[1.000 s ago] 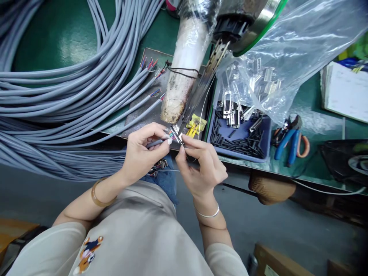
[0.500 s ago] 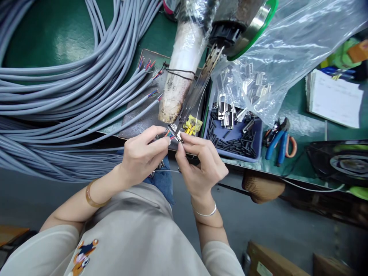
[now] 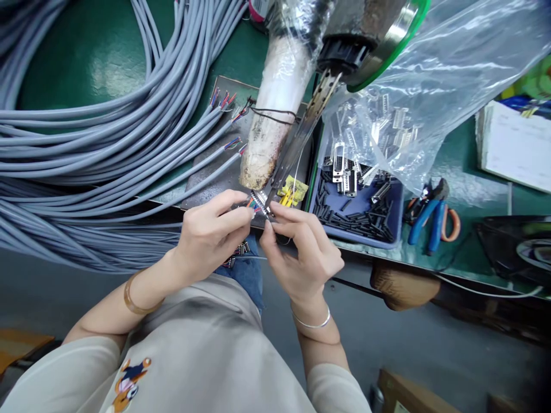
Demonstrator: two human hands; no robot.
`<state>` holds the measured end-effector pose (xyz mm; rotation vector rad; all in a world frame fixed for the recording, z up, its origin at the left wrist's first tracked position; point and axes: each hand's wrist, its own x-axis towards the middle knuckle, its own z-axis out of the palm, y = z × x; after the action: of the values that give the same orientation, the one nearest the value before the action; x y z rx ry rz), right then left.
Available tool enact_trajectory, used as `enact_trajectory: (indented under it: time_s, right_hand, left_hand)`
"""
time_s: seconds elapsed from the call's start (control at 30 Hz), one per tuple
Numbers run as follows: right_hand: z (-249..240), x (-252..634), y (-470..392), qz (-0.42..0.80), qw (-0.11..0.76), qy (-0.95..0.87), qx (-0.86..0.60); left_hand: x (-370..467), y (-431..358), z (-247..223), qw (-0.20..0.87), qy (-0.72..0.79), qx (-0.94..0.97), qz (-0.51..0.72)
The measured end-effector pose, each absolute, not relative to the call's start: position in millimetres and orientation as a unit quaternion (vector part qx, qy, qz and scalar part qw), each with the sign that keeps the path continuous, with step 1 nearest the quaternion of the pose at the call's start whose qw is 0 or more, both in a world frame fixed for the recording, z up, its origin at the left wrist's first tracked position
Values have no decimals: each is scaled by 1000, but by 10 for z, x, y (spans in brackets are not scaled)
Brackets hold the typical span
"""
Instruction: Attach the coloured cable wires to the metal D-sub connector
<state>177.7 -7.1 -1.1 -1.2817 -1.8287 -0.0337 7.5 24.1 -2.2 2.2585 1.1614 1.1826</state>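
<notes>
Both hands stay locked together at the bench edge: the left hand (image 3: 206, 238) is pinched shut on the stripped grey cable end (image 3: 248, 202), its coloured wires fanned out, while the right hand (image 3: 301, 252) is closed on the small metal connector (image 3: 262, 202) pressed against them. Little has shifted in the last second beyond a small nudge of the fingers, so the wires are still being seated, just beside the blue parts tray (image 3: 318, 189). No readable writing or brand shows anywhere.

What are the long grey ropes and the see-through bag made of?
The grey cables look like matte plastic or rubber sheathing: stripped ends show coloured wires inside. The clear bag looks like thin glossy plastic film: it crinkles, shines, and metal connectors show through.
</notes>
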Motion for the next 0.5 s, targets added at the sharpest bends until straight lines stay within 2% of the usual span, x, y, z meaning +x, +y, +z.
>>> enact_trajectory:
  time_s: [0.2, 0.33, 0.4, 0.5]
  right_hand:
    - [-29, 1805, -105, -3, 443, -739, -508]
    - [22, 1861, -141, 99, 428, -709, -552]
    - [49, 1900, -170, 161, 406, -698, -568]
    - [71, 1945, -225, 179, 406, -693, -568]
  left_hand:
    - [99, 209, -54, 186, 393, 795, 424]
    - [119, 157, -52, 220, 366, 789, 442]
    - [120, 123, -51, 265, 345, 781, 448]
    - [95, 85, -39, 378, 359, 736, 431]
